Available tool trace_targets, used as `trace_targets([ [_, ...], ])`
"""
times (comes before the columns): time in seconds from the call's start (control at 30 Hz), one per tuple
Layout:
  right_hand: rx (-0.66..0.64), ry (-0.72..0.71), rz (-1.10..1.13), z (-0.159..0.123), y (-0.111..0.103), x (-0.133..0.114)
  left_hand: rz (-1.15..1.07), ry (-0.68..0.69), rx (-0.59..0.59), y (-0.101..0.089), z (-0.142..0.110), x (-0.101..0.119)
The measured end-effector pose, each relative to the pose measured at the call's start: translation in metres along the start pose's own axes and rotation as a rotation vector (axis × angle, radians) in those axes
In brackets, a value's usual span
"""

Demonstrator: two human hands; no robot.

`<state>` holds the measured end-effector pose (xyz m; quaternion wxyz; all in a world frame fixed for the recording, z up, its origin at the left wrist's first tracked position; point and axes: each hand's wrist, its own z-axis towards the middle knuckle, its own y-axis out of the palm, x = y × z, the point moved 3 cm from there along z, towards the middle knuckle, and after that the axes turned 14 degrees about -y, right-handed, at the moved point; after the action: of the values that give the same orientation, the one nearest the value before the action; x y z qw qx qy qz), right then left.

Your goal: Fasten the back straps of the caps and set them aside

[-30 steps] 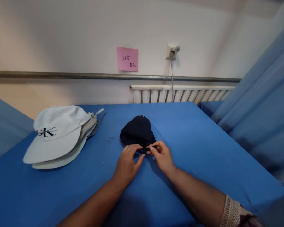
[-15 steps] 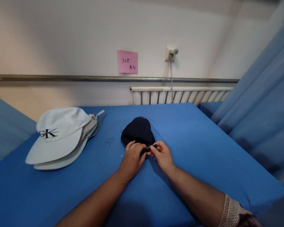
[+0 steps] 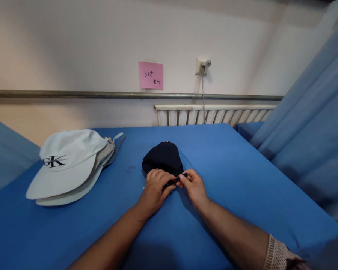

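A dark navy cap [image 3: 163,155] lies on the blue-covered table [image 3: 231,161], its back edge toward me. My left hand [image 3: 157,187] is closed on that near edge, with the fingers over the fabric and the thumb below. Beside it, my right hand [image 3: 193,187] pinches the cap's dark strap [image 3: 183,175] between thumb and fingertips. Part of the strap and its fastening are hidden by my fingers. To the left sits a stack of pale caps [image 3: 70,157]; the top one is white with black letters on its front.
Behind the table are a wall with a metal rail [image 3: 107,95], a white radiator [image 3: 191,116] and a socket with a plugged-in cord [image 3: 202,66]. A pink note [image 3: 151,75] is stuck above the rail. Blue curtains [image 3: 312,123] hang at both sides.
My left hand has shifted slightly left along the cap's edge, its fingers lying closer together. My right hand keeps its pinch on the strap. The view has tilted a little.
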<state>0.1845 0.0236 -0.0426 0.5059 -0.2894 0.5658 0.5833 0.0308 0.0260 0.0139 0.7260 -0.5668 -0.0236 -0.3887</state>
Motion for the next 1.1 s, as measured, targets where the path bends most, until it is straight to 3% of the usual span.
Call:
trace_targets([
  [0.2, -0.003, 0.022, 0.024, -0.001, 0.002, -0.003, -0.002, -0.015, -0.021, 0.001, 0.001, 0.000],
  [0.43, 0.026, -0.019, 0.042, -0.003, 0.003, -0.006, 0.078, -0.111, 0.046, -0.003, 0.003, -0.001],
  [0.77, 0.077, 0.044, 0.093, -0.002, -0.002, -0.004, 0.169, -0.092, 0.086, -0.010, 0.002, -0.001],
  [0.87, 0.126, 0.152, 0.198, -0.006, -0.003, -0.002, 0.161, -0.076, 0.114, -0.009, 0.000, -0.003],
  [0.93, 0.149, 0.305, 0.312, -0.011, 0.000, -0.001, 0.154, -0.075, 0.131, -0.009, -0.001, -0.004],
  [1.03, 0.042, 0.558, 0.496, -0.022, 0.013, -0.001, 0.149, -0.075, 0.146, -0.010, -0.001, -0.003],
  [1.1, -0.017, 0.630, 0.605, -0.026, 0.022, -0.002, 0.142, -0.070, 0.150, -0.011, -0.001, -0.002],
])
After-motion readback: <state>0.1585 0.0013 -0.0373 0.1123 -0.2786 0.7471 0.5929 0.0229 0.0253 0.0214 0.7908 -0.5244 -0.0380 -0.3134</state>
